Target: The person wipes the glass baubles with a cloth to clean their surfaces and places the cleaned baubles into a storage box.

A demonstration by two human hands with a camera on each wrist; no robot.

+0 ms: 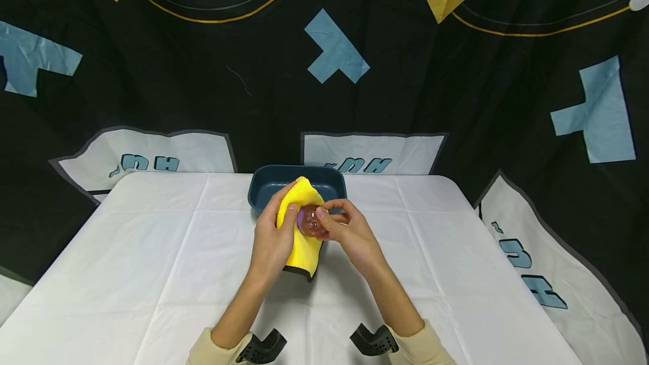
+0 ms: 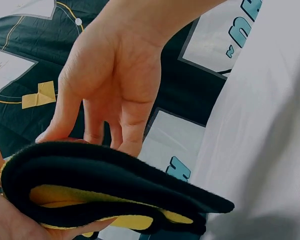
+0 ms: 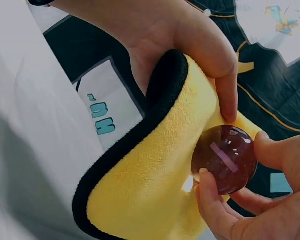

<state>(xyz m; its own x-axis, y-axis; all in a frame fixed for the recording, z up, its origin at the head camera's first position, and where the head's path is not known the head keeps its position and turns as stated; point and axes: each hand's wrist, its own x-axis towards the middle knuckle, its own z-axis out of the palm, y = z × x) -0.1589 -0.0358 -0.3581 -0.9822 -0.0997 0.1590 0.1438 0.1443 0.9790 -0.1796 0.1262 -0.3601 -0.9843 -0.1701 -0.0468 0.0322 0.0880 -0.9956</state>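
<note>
A clear reddish-purple glassy ball (image 3: 224,160) sits between the thumb and fingertips of my right hand (image 1: 357,235), which pinches it by its sides. Beside it my left hand (image 1: 274,235) holds a folded yellow cloth (image 1: 304,249) with black edging, the thumb lying over its front. The ball is up against the cloth's yellow face. Seen from the left wrist, the black edge (image 2: 90,160) of the cloth curls in a loop and hides most of the ball. Both hands are raised over the table, in front of a dark blue tray.
The dark blue tray (image 1: 329,176) stands at the far edge of the white-covered table (image 1: 203,252), partly hidden behind the cloth and hands. Past the table hangs a black curtain (image 1: 253,94) with blue and yellow patches.
</note>
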